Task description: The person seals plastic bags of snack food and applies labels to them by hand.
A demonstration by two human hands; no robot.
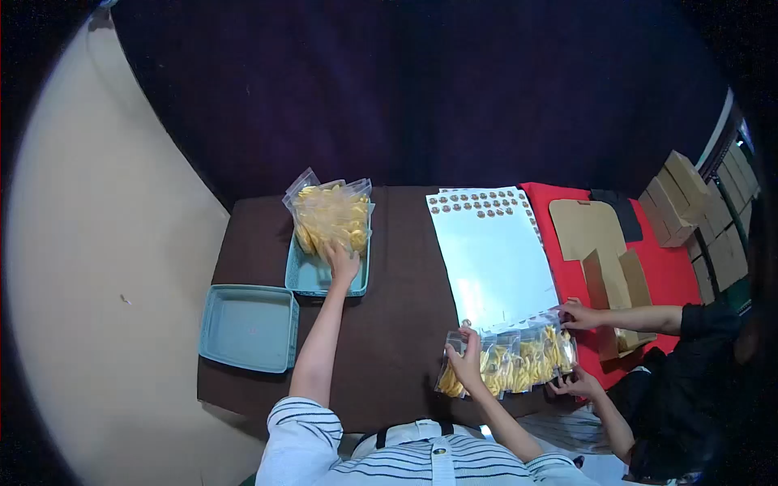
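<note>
Right hand pinches small chip bags at table's front edge, keeping row together. Left hand, fingers spread, presses big chip bag in teal tray so it stays upright.

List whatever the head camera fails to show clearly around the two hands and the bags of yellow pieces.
- Left hand: fingertips press into the big clear bag of yellow pieces; grip cannot be told.
- Right hand: palm hidden, seen from the back, on the row of small clear packets.
- Yellow pieces: too small to identify.
- Round stickers on the white sheet: print too small.
- Co-worker's body: cut off by the right edge.
</note>
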